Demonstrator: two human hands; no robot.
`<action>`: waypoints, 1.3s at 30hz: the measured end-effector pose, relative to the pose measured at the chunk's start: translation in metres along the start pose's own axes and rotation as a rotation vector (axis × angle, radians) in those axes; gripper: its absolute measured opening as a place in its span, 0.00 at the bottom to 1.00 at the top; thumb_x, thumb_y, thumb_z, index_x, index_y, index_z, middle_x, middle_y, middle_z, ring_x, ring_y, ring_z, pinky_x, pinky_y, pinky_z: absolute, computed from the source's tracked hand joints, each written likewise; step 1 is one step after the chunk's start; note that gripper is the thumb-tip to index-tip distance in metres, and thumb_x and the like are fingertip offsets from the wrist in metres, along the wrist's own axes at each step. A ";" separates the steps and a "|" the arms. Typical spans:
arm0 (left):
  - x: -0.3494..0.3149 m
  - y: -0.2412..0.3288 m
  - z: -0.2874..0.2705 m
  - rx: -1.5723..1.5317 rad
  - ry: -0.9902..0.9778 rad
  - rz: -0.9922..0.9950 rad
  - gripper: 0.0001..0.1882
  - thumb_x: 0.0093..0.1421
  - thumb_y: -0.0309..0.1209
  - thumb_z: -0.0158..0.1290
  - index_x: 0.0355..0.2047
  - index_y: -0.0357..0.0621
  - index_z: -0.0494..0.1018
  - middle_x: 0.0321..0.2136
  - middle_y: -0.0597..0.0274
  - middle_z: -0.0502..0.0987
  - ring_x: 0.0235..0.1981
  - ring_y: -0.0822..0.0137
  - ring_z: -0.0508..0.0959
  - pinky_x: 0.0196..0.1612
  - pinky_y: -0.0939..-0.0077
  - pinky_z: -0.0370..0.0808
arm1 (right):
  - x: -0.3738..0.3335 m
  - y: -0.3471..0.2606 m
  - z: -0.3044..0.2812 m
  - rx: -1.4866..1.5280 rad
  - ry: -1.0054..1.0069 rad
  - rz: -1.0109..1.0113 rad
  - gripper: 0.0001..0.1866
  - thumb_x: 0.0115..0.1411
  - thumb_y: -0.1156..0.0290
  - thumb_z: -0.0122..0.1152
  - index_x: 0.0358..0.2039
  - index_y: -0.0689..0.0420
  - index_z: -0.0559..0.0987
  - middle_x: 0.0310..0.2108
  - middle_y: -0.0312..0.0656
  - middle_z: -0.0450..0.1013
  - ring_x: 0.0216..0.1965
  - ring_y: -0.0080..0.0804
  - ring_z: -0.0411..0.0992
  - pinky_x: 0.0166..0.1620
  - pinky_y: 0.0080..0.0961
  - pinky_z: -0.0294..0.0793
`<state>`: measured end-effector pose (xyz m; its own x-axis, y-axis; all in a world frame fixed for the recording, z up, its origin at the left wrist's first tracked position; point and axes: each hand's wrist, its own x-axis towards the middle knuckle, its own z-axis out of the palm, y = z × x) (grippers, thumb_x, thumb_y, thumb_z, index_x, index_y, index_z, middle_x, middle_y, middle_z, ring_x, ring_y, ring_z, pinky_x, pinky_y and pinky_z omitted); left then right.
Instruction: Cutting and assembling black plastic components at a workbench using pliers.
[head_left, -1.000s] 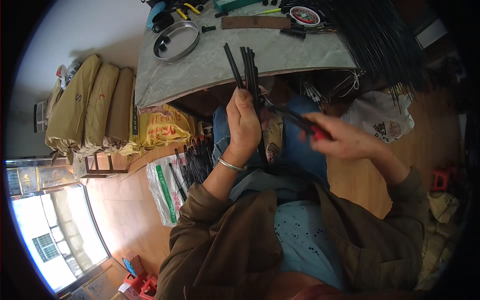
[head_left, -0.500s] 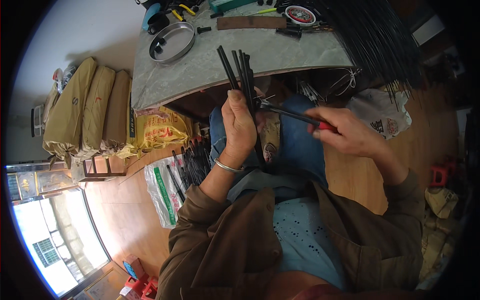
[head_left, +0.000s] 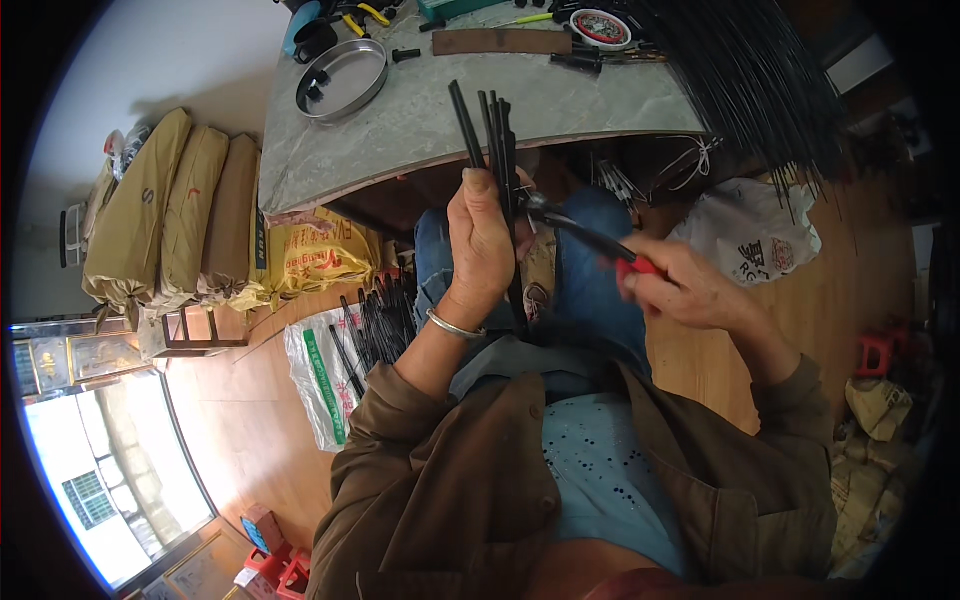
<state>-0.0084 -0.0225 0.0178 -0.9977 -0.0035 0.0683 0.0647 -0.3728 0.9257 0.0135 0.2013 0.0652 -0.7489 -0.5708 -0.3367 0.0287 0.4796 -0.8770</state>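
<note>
My left hand (head_left: pixel 482 235) is closed round a bundle of slim black rods (head_left: pixel 502 150), thumb up along them. The rods stand nearly upright, their top ends fanned apart in front of the table edge. In my right hand (head_left: pixel 690 283) is the red grip of a tool with a long black handle (head_left: pixel 590 238). The tool's metal head (head_left: pixel 537 203) meets the bundle just right of my left fingers. A thin wire-like piece shows near that head. Blur and the rods hide the exact contact.
Ahead, a grey stone-topped table (head_left: pixel 420 130) carries a round metal tray (head_left: pixel 343 80), a brown strip (head_left: pixel 500 41) and yellow-handled pliers (head_left: pixel 365 18). Long black rods (head_left: pixel 745 90) overhang its right side. More black rods (head_left: pixel 388 320) lie on the floor left, near brown wrapped bundles (head_left: pixel 140 210).
My right hand has moved slightly down, tilting the tool's handle more steeply. The rods in my left hand have shifted slightly right at their tops, and both hands keep their grips.
</note>
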 end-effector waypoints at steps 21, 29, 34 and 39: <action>0.003 0.006 0.010 0.040 0.019 -0.054 0.36 0.62 0.63 0.28 0.31 0.39 0.68 0.10 0.68 0.60 0.07 0.78 0.58 0.10 0.84 0.56 | -0.003 -0.016 0.014 0.635 -0.378 0.345 0.21 0.66 0.52 0.44 0.26 0.57 0.64 0.13 0.30 0.53 0.12 0.18 0.55 0.14 0.20 0.61; 0.007 0.001 0.000 -0.070 -0.061 -0.055 0.33 0.65 0.58 0.28 0.29 0.38 0.69 0.12 0.67 0.65 0.08 0.78 0.61 0.10 0.84 0.57 | -0.006 -0.022 0.008 0.855 -0.417 0.441 0.21 0.65 0.52 0.46 0.28 0.59 0.67 0.13 0.33 0.56 0.11 0.19 0.55 0.13 0.21 0.61; 0.005 0.002 -0.002 -0.095 -0.107 -0.068 0.33 0.65 0.58 0.28 0.30 0.39 0.68 0.12 0.67 0.65 0.08 0.78 0.61 0.10 0.85 0.56 | -0.006 -0.031 -0.008 0.772 -0.424 0.456 0.21 0.64 0.53 0.49 0.30 0.60 0.68 0.14 0.34 0.58 0.11 0.20 0.57 0.13 0.21 0.61; -0.002 0.006 0.013 0.043 0.008 -0.036 0.34 0.64 0.60 0.29 0.29 0.38 0.67 0.10 0.69 0.61 0.07 0.77 0.59 0.11 0.83 0.56 | -0.005 -0.057 -0.025 0.429 -0.392 0.498 0.19 0.64 0.55 0.50 0.30 0.61 0.69 0.15 0.36 0.61 0.13 0.24 0.61 0.14 0.24 0.63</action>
<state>-0.0057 -0.0132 0.0282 -0.9995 0.0013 0.0319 0.0297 -0.3329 0.9425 -0.0009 0.1934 0.1250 -0.2924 -0.5879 -0.7542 0.6158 0.4876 -0.6189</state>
